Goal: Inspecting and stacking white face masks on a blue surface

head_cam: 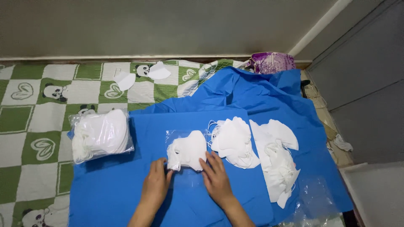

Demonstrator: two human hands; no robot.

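A green-and-white checked quilt [25, 126] with panda and heart motifs covers the left half of the frame. Over it, from centre to right, lies a large blue sheet [252, 96], creased at its upper edge. A grey wall fills the top of the frame.

A full clear plastic bag of white masks [100, 135], bulging and roughly square, sits at left centre on the edge of the blue sheet. A loose heap of white masks [275, 162] with ear loops lies at right centre; a smaller fanned stack of white masks [233, 141] lies just to its left. An empty clear plastic bag [313, 197] lies at the lower right. A purple patterned bundle [271, 62] sits at the upper right, by the wall. Two single white masks [141, 75] lie on the quilt at upper centre-left.

The small stack of white masks [187, 150] in a clear flat plastic sleeve [189, 178] lies at the centre of the frame on the blue sheet, the sleeve running down between the hands.

The left hand [155, 185], lower centre, is flat on the sleeve, its fingertips touching the stack's lower left edge. The right hand [216, 178] is flat likewise, fingers spread narrow, tips touching the stack's lower right edge. Neither hand grips anything.
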